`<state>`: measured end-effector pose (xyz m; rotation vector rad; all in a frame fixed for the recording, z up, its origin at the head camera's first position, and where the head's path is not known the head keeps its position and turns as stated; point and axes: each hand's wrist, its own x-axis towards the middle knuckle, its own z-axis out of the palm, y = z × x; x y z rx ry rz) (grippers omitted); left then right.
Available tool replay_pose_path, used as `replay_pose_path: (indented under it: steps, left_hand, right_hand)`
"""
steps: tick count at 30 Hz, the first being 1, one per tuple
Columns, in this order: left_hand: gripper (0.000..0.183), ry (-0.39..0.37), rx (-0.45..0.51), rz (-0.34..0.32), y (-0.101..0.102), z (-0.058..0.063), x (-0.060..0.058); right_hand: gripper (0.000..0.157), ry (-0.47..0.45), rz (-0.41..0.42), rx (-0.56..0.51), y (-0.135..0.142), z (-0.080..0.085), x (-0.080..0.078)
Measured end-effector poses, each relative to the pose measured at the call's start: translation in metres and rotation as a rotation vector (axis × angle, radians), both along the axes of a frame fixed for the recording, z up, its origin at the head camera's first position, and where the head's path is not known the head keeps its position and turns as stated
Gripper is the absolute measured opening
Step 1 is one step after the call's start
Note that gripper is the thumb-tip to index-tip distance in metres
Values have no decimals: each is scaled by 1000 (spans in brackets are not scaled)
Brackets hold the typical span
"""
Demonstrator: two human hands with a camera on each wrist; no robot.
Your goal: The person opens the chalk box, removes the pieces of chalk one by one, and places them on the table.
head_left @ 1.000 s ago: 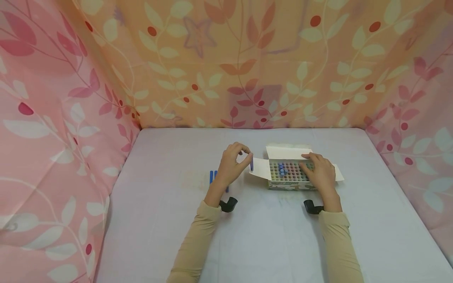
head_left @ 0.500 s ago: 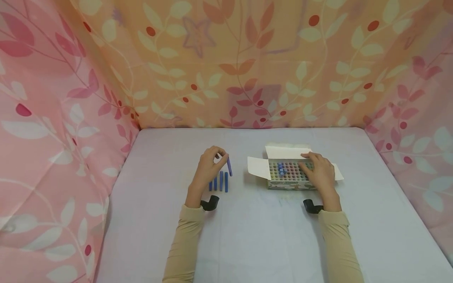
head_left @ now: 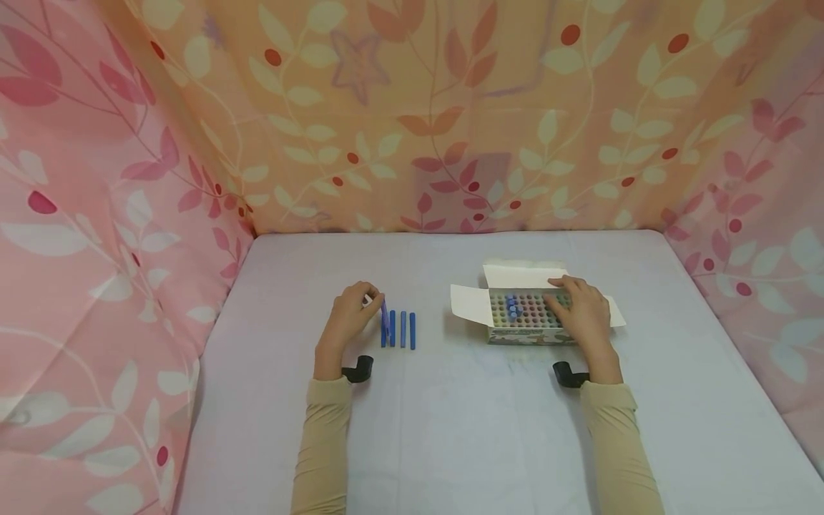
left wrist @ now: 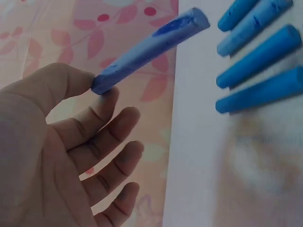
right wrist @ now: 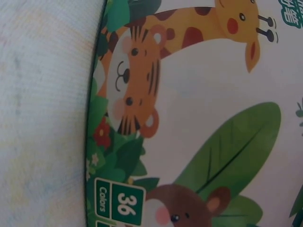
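The left hand (head_left: 347,311) is pinching one violet-blue chalk stick (left wrist: 142,54) by its end, thumb meeting index finger; the other three fingers are spreading apart, clear of it. In the head view the stick is hanging steeply tilted in front of the leftmost of four blue chalk sticks (head_left: 403,329); whether its lower end is touching anything cannot be determined. Those four are lying side by side on the white-covered table (head_left: 476,429), left of the chalk box (head_left: 524,336).

The box is standing open, its left flap (head_left: 470,304) and back flap (head_left: 524,275) folding outward. Rows of chalk in mixed colours are showing their ends inside; a small group of blue sticks (head_left: 511,309) is rising above the rest, left of centre.

The right hand (head_left: 582,315) is resting over the box's right end, thumb and fingers standing apart; whether it is gripping the cardboard cannot be told. The right wrist view is showing printed animals, including a tiger (right wrist: 137,80), and a label (right wrist: 120,201) reading "36 Colors".
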<state>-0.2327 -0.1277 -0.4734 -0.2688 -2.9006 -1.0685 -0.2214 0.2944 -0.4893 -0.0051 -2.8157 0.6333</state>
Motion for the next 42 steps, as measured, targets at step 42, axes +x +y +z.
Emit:
replay_pose_path:
  steps: [42]
  left_hand:
    - [24,-36,-220,112,-9,-41,-9]
  right_hand:
    - [42,15,6,3,1,-1,-1]
